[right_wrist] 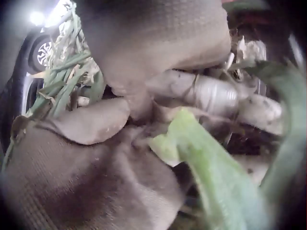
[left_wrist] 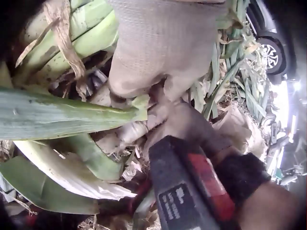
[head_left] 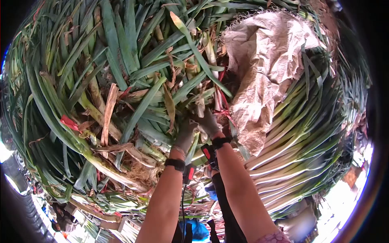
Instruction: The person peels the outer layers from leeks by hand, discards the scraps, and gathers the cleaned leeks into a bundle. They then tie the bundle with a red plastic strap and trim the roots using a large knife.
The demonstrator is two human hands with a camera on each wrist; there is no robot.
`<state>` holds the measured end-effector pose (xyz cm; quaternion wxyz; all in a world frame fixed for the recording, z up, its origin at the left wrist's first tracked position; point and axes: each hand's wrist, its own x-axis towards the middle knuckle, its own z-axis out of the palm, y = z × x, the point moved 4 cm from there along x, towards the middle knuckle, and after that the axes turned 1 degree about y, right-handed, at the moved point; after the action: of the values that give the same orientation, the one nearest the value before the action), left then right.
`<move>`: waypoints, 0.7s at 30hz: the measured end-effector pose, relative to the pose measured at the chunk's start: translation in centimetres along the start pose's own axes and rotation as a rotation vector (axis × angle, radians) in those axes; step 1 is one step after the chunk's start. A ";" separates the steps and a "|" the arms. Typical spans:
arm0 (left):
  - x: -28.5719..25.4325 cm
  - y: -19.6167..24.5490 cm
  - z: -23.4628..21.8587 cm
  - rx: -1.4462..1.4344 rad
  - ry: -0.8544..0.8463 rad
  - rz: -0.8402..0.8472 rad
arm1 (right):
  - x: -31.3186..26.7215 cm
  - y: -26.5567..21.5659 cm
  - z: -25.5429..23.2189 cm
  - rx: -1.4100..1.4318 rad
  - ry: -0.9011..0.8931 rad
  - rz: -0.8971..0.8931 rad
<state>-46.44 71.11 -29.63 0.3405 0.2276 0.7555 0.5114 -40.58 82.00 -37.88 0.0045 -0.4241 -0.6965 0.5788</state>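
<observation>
Both hands wear grey-brown gloves and meet in the middle of a heap of green onions [head_left: 154, 69]. In the head view my left hand [head_left: 185, 135] and right hand [head_left: 208, 123] lie almost against each other. Seen from the left wrist, the left hand [left_wrist: 163, 45] curls its fingers and thumb at a white green onion stalk [left_wrist: 132, 133]. From the other side the right hand [left_wrist: 184, 125] grips the same stalk, fingertips close to the left ones. A green leaf [right_wrist: 206, 163] with a torn end sticks out beside the fingers. Gloves hide the gripped part.
A crumpled whitish woven sack [head_left: 263, 69] lies at the upper right. Below it, rows of cleaned green onions [head_left: 291, 154] lie with white ends forward. Dry leaves [head_left: 109, 113] and roots [head_left: 139, 172] litter the left side. A car wheel [left_wrist: 270, 55] shows beyond the heap.
</observation>
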 end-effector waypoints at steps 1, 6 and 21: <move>0.1 1.6 -0.5 -0.016 0.016 0.006 | 0.2 1.1 0.6 0.137 -0.056 0.074; -1.4 3.0 -1.1 -0.304 -0.026 -0.468 | -3.4 -3.7 -0.4 0.669 -0.221 0.305; -4.3 12.7 -8.4 0.047 0.030 -0.368 | -11.0 -17.8 -0.6 0.672 -0.378 0.245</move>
<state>-49.94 67.70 -14.59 0.4116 0.0859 0.8011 0.4259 -43.66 76.49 -17.94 -0.0545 -0.3650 -0.4015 0.8382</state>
